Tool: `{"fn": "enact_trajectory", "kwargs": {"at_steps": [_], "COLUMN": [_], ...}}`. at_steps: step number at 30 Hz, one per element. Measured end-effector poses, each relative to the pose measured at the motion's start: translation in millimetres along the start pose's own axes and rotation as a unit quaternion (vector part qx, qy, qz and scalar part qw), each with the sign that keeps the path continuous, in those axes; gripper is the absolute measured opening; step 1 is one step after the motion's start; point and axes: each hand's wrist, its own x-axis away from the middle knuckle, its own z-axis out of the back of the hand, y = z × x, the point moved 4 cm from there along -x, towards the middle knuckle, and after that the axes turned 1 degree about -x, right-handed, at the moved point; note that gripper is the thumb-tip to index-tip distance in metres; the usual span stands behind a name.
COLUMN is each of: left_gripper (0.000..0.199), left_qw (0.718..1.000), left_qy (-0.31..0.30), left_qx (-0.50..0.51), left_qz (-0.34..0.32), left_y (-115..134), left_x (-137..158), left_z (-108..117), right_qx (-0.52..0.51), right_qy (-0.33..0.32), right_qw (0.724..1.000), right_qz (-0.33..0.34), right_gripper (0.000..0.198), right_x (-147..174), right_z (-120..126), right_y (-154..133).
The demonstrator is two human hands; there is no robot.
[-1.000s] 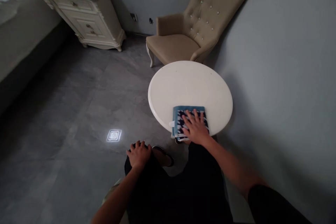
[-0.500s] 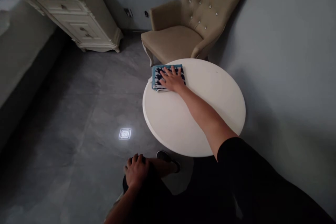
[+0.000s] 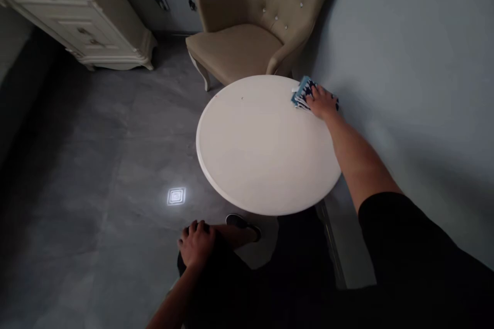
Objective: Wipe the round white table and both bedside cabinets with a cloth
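Careful, your right hand (image 3: 322, 103) lies flat, fingers together, pressing the cloth (image 3: 303, 93) at the far edge of the table (image 3: 262, 149) near the wall, so a further push can slide it off, while your left hand (image 3: 196, 243) rests closed on your knee.

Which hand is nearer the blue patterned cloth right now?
Right. The right hand presses on the cloth at the table's far edge; the left hand rests on the knee.
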Motion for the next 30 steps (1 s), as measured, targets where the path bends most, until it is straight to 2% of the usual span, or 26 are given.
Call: {"fn": "enact_trajectory", "kwargs": {"at_steps": [4, 7, 9, 12, 15, 17, 19, 22, 25, 28, 30], "left_gripper": [0.059, 0.06, 0.059, 0.059, 0.059, 0.059, 0.058, 0.057, 0.056, 0.057, 0.057], "left_qw": [1.0, 1.0, 0.999, 0.999, 0.999, 0.999, 0.999, 0.999, 0.999, 0.999, 0.999], "left_qy": [0.005, 0.019, 0.029, 0.034, 0.033, 0.035, 0.036, 0.029, 0.029, 0.027, 0.019], "left_qx": [0.006, 0.021, 0.029, 0.037, 0.038, 0.036, 0.034, 0.033, 0.033, 0.03, 0.025], "left_qz": [-0.003, -0.004, -0.007, -0.01, -0.014, -0.016, -0.018, -0.017, -0.014, -0.012, -0.011], "left_y": [2.1, 3.3, 3.9, 4.1, 3.9, 3.7, 3.3, 2.2, 0.3, -2.1, -4.1], "left_x": [6.8, 13.4, 17.8, 23.3, 27.4, 29.1, 29.8, 29.5, 27.7, 23.7, 19.7], "left_z": [2.5, 3.9, 4.8, 6.4, 8.3, 9.6, 10.3, 10.0, 8.7, 6.3, 4.3], "right_qx": [0.003, 0.015, 0.037, 0.061, 0.062, 0.055, 0.038, 0.007, -0.014, -0.029, -0.041], "right_qy": [0.05, 0.082, 0.079, 0.061, 0.027, -0.006, -0.037, -0.055, -0.047, -0.048, -0.05], "right_qw": [0.999, 0.996, 0.994, 0.994, 0.998, 0.994, 0.981, 0.951, 0.929, 0.926, 0.927], "right_qz": [-0.021, -0.034, -0.065, -0.068, 0.02, 0.099, 0.184, 0.304, 0.366, 0.372, 0.369], "right_gripper": [0.075, 0.073, 0.073, 0.073, 0.074, 0.075, 0.075, 0.076, 0.073, 0.07, 0.07], "right_x": [107.9, 198.9, 260.5, 345.4, 406.3, 426.8, 429.7, 404.1, 350.6, 280.0, 228.7], "right_z": [2.6, -4.4, -14.5, -33.2, -48.6, -53.0, -51.6, -42.8, -35.3, -33.3, -32.2], "right_y": [47.8, 54.6, 44.9, 3.3, -68.1, -124.0, -181.4, -262.8, -331.6, -383.4, -406.5]}}
